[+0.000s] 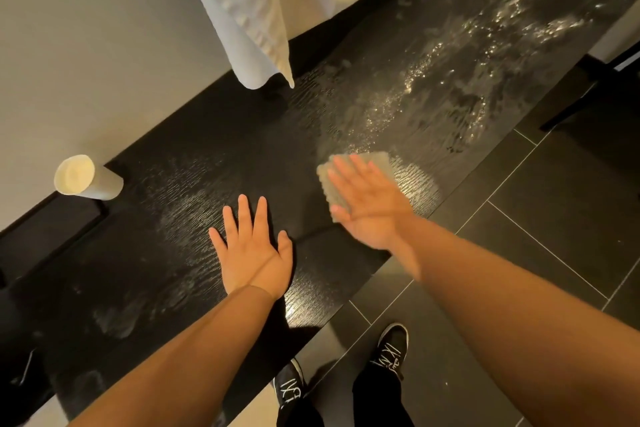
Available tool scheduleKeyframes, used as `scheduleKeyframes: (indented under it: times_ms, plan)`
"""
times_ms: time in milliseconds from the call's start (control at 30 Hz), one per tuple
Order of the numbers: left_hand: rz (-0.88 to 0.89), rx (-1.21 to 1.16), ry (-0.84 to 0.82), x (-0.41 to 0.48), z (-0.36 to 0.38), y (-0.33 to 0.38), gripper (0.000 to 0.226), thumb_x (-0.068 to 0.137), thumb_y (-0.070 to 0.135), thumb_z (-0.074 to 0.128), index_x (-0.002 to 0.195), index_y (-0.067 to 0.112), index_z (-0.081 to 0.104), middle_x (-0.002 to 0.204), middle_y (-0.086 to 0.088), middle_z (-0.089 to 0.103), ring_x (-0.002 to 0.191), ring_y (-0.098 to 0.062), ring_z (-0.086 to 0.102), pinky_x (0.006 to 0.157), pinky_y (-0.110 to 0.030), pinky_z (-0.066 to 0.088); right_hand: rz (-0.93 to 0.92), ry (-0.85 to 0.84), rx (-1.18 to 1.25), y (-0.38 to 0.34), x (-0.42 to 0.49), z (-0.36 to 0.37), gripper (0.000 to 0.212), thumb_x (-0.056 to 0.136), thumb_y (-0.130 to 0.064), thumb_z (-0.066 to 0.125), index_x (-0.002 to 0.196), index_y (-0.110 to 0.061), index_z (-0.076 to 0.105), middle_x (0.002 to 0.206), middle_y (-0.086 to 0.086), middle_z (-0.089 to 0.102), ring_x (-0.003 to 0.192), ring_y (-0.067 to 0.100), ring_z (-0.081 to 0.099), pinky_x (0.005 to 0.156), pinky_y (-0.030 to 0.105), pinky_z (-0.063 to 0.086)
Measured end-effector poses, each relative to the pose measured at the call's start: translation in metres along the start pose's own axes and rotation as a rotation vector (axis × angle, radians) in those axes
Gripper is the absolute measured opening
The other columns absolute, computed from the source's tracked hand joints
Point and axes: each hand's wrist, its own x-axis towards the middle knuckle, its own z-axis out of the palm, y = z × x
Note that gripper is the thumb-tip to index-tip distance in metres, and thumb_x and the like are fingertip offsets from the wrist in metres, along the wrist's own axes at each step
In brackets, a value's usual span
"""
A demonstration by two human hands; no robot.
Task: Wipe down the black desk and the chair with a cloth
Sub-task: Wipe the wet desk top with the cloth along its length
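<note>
Forearms (pixel 173 357) reach over the desk (pixel 207 135). Left hand (pixel 251 253) lies flat, fingers spread, holding nothing. Right hand (pixel 370 204) presses the cloth (pixel 379 160) down with straight fingers near the front edge. Wet streaks cover much of the top, so wiping looks well underway. The chair (pixel 588 94), far right, seems untouched.

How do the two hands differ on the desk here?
The left hand lies bare on the desk, fingers spread; the right hand presses a cloth. The left hand looks sharp, the right hand blurred. Both are flat, palms down.
</note>
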Motion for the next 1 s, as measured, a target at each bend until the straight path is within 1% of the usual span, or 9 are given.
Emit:
scheduleKeyframes:
  times_ms: [133,233,333,467,567,700,867,967,1000]
  plan:
    - [0.003,-0.005,0.008,-0.001,-0.002,0.000,0.073,0.104,0.055,0.028,0.169,0.032,0.006,0.178,-0.002,-0.006,0.163,-0.031,-0.010,0.130,-0.059,-0.002,0.213,-0.102,-0.008,0.063,-0.006,-0.020,0.082,0.099,-0.061,0.007,0.167,-0.014,0.015,0.175,0.007,0.006,0.161,0.032,0.002,0.129,0.054,0.009]
    - [-0.005,0.006,0.001,-0.001,-0.004,0.002,0.074,0.103,0.055,0.028,0.169,0.032,0.006,0.178,-0.002,-0.005,0.163,-0.032,-0.009,0.130,-0.060,0.000,0.318,-0.096,0.025,0.052,-0.013,-0.023,0.083,0.100,-0.062,0.011,0.166,-0.012,0.018,0.174,0.011,0.007,0.160,0.036,0.003,0.130,0.053,0.007]
    - [-0.001,0.024,-0.013,-0.001,-0.004,0.002,0.073,0.104,0.055,0.028,0.169,0.031,0.005,0.178,-0.003,-0.007,0.163,-0.033,-0.010,0.130,-0.061,0.000,0.150,-0.032,0.054,-0.010,-0.023,-0.012,0.080,0.101,-0.062,0.018,0.164,-0.013,0.026,0.173,0.013,0.014,0.160,0.037,0.009,0.129,0.052,0.010]
    - [0.010,0.027,-0.008,-0.001,-0.003,0.004,0.073,0.104,0.052,0.029,0.170,0.029,0.006,0.178,-0.002,-0.007,0.163,-0.031,-0.010,0.129,-0.062,-0.001,-0.077,-0.177,0.053,-0.055,-0.021,-0.010,0.079,0.097,-0.060,0.005,0.166,-0.022,0.001,0.173,0.002,-0.016,0.158,0.025,-0.021,0.128,0.043,-0.013]
    - [0.018,0.038,-0.006,0.001,-0.001,0.002,0.073,0.104,0.053,0.025,0.170,0.029,0.006,0.178,-0.002,-0.006,0.163,-0.029,-0.009,0.129,-0.062,0.000,-0.103,-0.104,0.022,-0.026,-0.011,-0.008,0.070,0.102,-0.051,0.018,0.166,-0.023,0.018,0.175,-0.001,0.004,0.161,0.024,-0.001,0.130,0.044,-0.002]
    - [0.015,0.029,-0.004,0.001,0.000,0.000,0.074,0.103,0.055,0.023,0.170,0.030,0.004,0.178,-0.001,-0.007,0.163,-0.028,-0.010,0.130,-0.061,-0.001,0.157,-0.033,0.018,0.044,-0.010,-0.018,0.069,0.105,-0.046,0.019,0.163,-0.011,0.030,0.173,0.009,0.019,0.160,0.034,0.013,0.127,0.056,0.020]
    - [0.011,0.025,0.007,0.000,-0.002,0.001,0.075,0.101,0.057,0.021,0.170,0.031,0.007,0.178,0.000,-0.005,0.164,-0.027,-0.008,0.130,-0.060,0.001,0.419,0.005,0.075,0.074,-0.020,-0.033,0.071,0.104,-0.043,0.012,0.164,-0.005,0.014,0.173,0.016,0.008,0.160,0.037,0.005,0.129,0.054,0.012]
    - [0.008,0.009,0.013,-0.001,-0.004,0.002,0.075,0.100,0.057,0.022,0.169,0.032,0.010,0.178,0.000,-0.003,0.164,-0.026,-0.007,0.131,-0.059,0.001,0.163,0.019,0.151,0.028,-0.032,-0.022,0.059,0.106,-0.038,0.032,0.155,-0.006,0.039,0.160,0.020,0.038,0.148,0.040,0.035,0.118,0.060,0.036]
    - [0.005,0.003,0.012,-0.001,-0.005,0.002,0.074,0.100,0.057,0.024,0.169,0.032,0.010,0.178,0.001,-0.003,0.164,-0.026,-0.008,0.131,-0.058,0.000,0.001,0.040,0.224,0.012,-0.035,-0.012,0.058,0.107,-0.042,0.034,0.155,-0.010,0.041,0.160,0.019,0.040,0.148,0.039,0.037,0.120,0.060,0.034]
